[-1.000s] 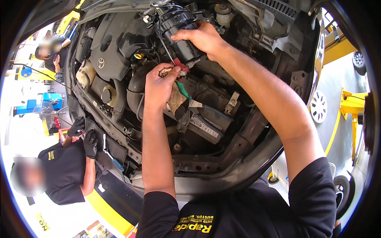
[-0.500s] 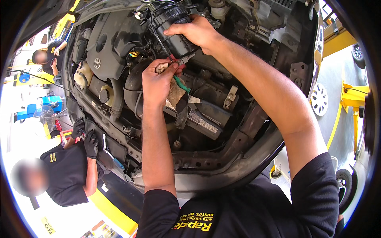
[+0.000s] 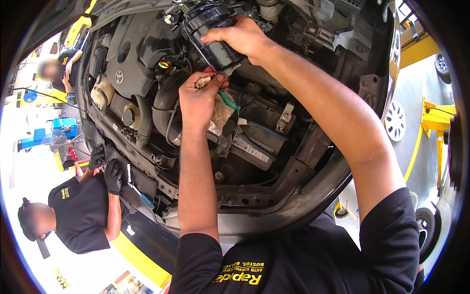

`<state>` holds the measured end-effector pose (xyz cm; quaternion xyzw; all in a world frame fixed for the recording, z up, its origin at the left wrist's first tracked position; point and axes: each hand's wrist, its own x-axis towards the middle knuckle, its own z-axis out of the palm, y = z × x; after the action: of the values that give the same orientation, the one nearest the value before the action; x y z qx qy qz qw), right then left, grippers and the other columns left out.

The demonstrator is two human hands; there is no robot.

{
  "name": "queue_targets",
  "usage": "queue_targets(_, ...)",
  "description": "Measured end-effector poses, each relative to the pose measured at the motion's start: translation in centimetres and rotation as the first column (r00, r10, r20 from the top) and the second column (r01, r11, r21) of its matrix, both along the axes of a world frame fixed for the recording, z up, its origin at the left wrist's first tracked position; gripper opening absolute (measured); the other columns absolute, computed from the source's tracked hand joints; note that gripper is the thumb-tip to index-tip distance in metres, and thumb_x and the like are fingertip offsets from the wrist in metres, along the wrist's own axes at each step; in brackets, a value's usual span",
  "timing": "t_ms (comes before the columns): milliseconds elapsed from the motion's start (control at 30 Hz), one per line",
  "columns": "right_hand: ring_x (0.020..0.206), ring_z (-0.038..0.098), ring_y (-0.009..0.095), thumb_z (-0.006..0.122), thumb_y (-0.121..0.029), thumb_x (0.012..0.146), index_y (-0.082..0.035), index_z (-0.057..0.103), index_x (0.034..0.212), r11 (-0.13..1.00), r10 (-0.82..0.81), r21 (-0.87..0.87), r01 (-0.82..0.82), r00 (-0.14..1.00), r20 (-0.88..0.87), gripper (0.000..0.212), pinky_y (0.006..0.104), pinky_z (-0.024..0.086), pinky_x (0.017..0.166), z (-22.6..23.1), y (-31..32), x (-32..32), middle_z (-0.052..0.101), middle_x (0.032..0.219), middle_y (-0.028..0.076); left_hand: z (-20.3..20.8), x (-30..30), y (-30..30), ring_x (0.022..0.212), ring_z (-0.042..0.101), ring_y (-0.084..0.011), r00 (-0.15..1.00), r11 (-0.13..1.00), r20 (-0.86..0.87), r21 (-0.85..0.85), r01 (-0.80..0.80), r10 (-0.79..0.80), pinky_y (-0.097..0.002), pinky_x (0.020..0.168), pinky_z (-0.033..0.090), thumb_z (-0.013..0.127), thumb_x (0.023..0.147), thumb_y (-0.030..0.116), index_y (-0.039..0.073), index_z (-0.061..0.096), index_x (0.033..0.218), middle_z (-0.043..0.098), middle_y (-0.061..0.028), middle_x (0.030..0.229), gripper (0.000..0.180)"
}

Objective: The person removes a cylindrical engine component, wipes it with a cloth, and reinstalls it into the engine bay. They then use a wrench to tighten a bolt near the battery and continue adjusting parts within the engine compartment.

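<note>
My right hand [image 3: 243, 39] wraps round a black cylindrical fuel filter [image 3: 223, 55], its thumb lying across the near face. The filter is tilted above the engine bay. At its lower end the fingers of my left hand [image 3: 199, 102] are pinched together, hiding what they touch there. A dirty beige rag [image 3: 222, 111] is bunched in that same hand and hangs toward the battery [image 3: 253, 151]. A green strip of cloth [image 3: 230, 101] sticks out of the rag. A thin dark line runs along the filter's left side.
An engine cover [image 3: 134, 59], a thick black hose [image 3: 164, 100] and a coolant tank [image 3: 102, 93] lie left of my hands. A ratchet [image 3: 139, 195] rests on the front edge. A gloved co-worker [image 3: 81, 210] stands at lower left; another person [image 3: 68, 71] is farther back.
My left hand has shifted slightly right with the rag, and its fingers now cover the filter's lower end more. My right hand keeps its hold. The near co-worker's head has turned.
</note>
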<state>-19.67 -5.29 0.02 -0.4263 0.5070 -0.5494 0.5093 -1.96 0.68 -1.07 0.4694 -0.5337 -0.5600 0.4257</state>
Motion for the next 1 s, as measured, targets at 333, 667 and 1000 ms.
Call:
queue_targets(333,0.078,0.073,0.020,0.088,-0.023,0.067,0.008,0.065,0.110,1.000,0.031,0.001,-0.031,0.999,0.038,0.058,0.0332,0.060,0.070,0.3,0.2,-0.2,0.073,0.094,0.016,0.2,0.0,0.1,0.080,0.070,-0.0167,0.996,0.998,-0.087,0.063,-0.032,0.037,-0.0290,0.075,0.058,0.065,0.089,-0.010,-0.008,0.065,0.099,0.072,-0.0114,0.089,0.010)
queue_targets(667,0.077,0.073,0.020,0.086,-0.022,0.068,0.005,0.069,0.106,1.000,0.020,-0.008,-0.020,0.999,0.035,0.050,0.0324,0.060,0.071,-0.6,-0.3,-0.1,0.074,0.093,0.014,0.8,-0.3,0.0,0.072,0.068,-0.0174,0.997,0.975,-0.064,0.218,-0.036,0.052,-0.0312,0.062,0.056,0.068,0.092,0.001,-0.004,0.065,0.096,0.071,-0.0133,0.085,0.007)
queue_targets(1000,0.089,0.066,0.022,0.082,-0.023,0.075,0.004,0.069,0.112,0.998,0.027,0.049,-0.027,1.000,-0.009,0.047,0.0361,0.053,0.079,2.0,1.0,-0.2,0.072,0.103,0.013,-0.1,-0.9,0.4,0.067,0.068,-0.0227,0.952,0.949,-0.255,0.304,-0.087,0.169,-0.0341,0.058,0.056,0.065,0.095,0.010,0.000,0.062,0.099,0.068,-0.0131,0.081,0.012)
